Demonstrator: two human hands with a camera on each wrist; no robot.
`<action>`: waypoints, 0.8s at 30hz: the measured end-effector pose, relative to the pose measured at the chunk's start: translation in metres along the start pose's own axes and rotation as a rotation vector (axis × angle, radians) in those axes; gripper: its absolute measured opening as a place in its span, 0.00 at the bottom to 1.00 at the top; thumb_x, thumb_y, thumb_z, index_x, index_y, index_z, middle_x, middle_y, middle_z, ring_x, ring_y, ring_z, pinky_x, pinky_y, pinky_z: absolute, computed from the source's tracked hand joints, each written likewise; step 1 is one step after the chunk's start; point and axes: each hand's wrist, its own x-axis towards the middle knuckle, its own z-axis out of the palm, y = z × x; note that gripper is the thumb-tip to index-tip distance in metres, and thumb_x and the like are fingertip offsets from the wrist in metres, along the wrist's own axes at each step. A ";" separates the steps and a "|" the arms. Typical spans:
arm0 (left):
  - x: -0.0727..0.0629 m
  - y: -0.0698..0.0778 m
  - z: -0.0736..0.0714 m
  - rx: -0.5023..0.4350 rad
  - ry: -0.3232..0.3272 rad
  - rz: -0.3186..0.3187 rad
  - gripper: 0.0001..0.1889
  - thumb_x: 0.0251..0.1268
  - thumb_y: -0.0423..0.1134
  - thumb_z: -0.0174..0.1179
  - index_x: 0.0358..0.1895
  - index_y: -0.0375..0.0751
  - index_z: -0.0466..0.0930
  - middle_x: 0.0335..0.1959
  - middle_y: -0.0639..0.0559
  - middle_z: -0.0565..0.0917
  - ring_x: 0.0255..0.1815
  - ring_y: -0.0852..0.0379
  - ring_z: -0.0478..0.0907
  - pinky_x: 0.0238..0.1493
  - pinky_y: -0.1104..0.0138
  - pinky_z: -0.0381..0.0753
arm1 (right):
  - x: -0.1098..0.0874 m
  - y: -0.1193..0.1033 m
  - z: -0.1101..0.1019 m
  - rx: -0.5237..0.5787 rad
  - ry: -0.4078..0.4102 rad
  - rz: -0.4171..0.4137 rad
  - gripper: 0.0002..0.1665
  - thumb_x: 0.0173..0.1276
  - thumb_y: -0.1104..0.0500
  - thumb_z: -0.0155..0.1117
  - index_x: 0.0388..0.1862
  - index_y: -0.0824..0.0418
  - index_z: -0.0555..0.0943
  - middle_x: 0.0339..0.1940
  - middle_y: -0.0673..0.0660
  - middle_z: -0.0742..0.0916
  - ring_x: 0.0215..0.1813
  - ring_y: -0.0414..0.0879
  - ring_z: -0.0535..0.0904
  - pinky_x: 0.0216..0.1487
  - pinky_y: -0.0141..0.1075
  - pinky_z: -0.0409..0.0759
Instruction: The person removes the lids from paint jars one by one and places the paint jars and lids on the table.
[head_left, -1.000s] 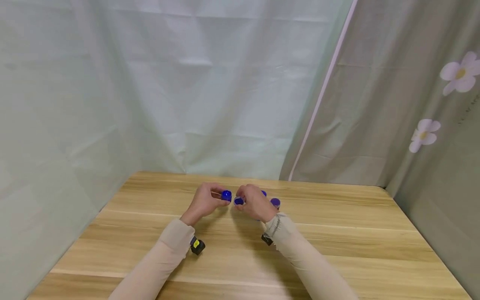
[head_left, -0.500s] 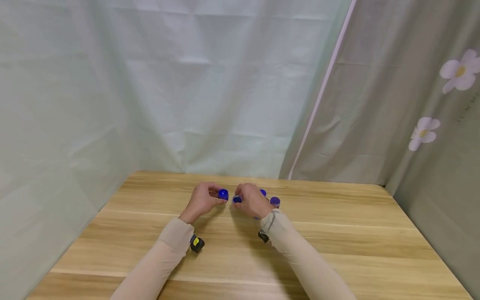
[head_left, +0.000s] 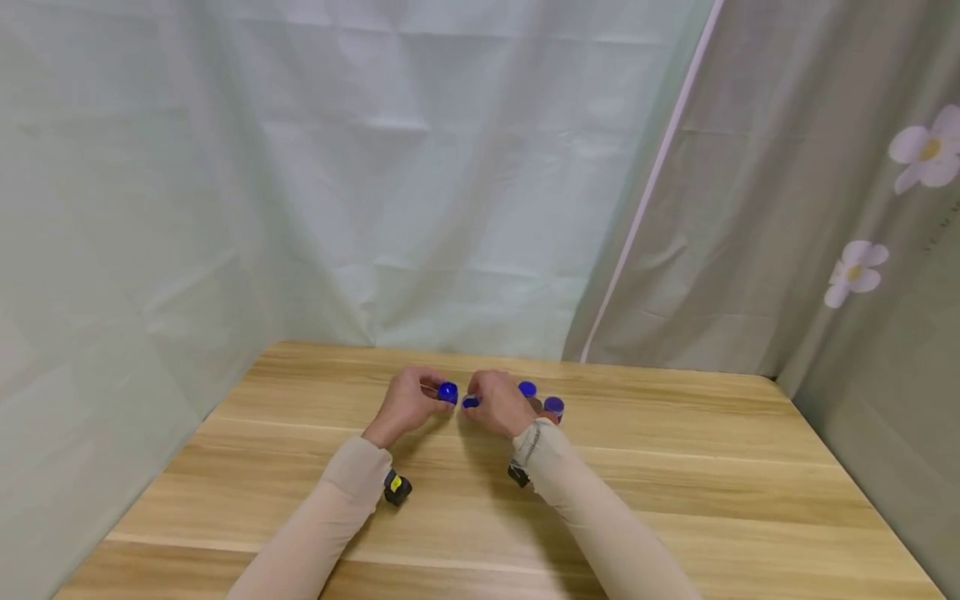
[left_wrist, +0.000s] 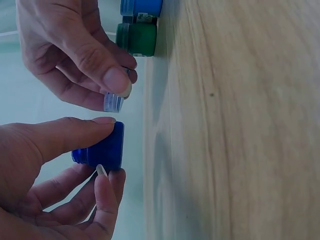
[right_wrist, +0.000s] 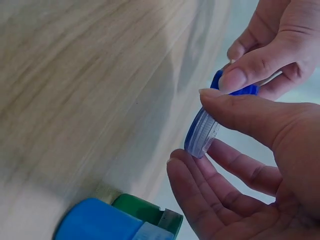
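My left hand (head_left: 405, 407) grips a small dark-blue paint jar (left_wrist: 106, 149) between thumb and fingers, above the wooden table. The jar has no lid on, and its threaded neck faces the palm side in the left wrist view. Close beside it, my right hand (head_left: 501, 404) pinches a clear ribbed screw lid (right_wrist: 201, 134) tinted blue inside. In the head view a narrow gap shows between lid and jar. Beyond the right hand in the left wrist view stand a green paint jar (left_wrist: 137, 40) and a lighter blue paint jar (left_wrist: 142, 7).
To the right of the right hand, a blue-topped jar (head_left: 527, 389), a purple-blue-topped jar (head_left: 554, 406) and a brownish jar top (head_left: 536, 404) cluster on the wooden table (head_left: 675, 483). A pale curtain (head_left: 450, 208) hangs behind the table's far edge.
My right hand has shifted slightly left with the lid, whose face now looks narrower. More of the jars behind that hand shows. The left hand keeps its hold on the jar.
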 end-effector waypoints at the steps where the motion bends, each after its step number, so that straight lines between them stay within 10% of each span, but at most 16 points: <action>1: 0.000 0.000 0.000 0.001 0.001 -0.004 0.14 0.55 0.27 0.74 0.46 0.33 0.86 0.43 0.41 0.89 0.44 0.49 0.87 0.48 0.58 0.87 | 0.001 0.000 0.001 -0.004 0.000 0.003 0.16 0.63 0.59 0.77 0.46 0.64 0.84 0.41 0.56 0.89 0.43 0.47 0.84 0.46 0.40 0.84; 24: 0.003 -0.008 -0.002 0.001 0.000 -0.033 0.14 0.54 0.26 0.75 0.44 0.33 0.86 0.41 0.41 0.89 0.42 0.52 0.87 0.48 0.59 0.87 | 0.011 -0.011 0.010 -0.085 -0.028 0.105 0.15 0.60 0.54 0.79 0.40 0.59 0.84 0.38 0.54 0.89 0.37 0.45 0.82 0.37 0.38 0.82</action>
